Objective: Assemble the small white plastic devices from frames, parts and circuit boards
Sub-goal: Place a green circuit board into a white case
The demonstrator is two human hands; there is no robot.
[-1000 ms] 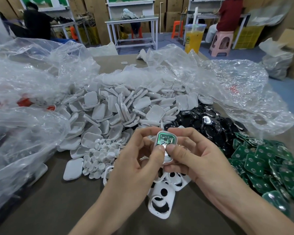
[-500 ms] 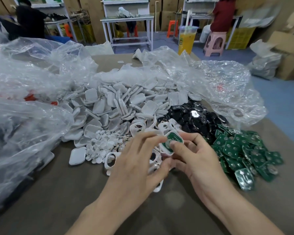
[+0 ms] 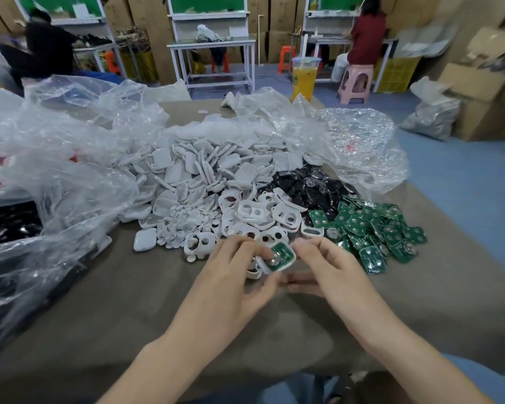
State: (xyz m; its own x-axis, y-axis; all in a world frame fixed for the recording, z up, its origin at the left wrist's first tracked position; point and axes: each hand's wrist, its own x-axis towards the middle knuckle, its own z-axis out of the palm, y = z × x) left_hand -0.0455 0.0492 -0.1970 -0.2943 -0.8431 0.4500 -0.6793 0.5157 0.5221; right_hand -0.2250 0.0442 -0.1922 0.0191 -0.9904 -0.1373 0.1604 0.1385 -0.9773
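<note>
Assembly work is under way at the near edge of the parts heaps. The left hand (image 3: 239, 275) and right hand (image 3: 333, 269) together hold a small white plastic frame (image 3: 262, 267) with a square green circuit board (image 3: 279, 255) lying in it, face up, a round silver contact showing near its middle. The unit sits low over the brown surface (image 3: 129, 301), just in front of the heap of white holed plastic frames (image 3: 254, 217).

Fingers: the left fingers (image 3: 245, 246) are curled and clamped on the unit's left side, thumb beneath. The right fingers (image 3: 306, 244) are curled, tips pinching its right edge.

Seating: the board appears tilted against the frame. Whether it is fully home cannot be told.

Risks, as judged:
- Uneven pressure from the two pinches could leave one corner proud or stress the board.
- A slip would drop the unit among the loose frames directly behind it, where a half-built piece is easily lost among the bare ones.
- The right wrist lies near the pile of loose green circuit boards (image 3: 376, 231). A careless sweep could scatter them toward the surface edge.
- The small white round plastic discs (image 3: 184, 223) lie loose nearby and would roll if knocked.
- The crumpled clear plastic bags (image 3: 56, 185) crowd the left side and could snag an elbow.
</note>
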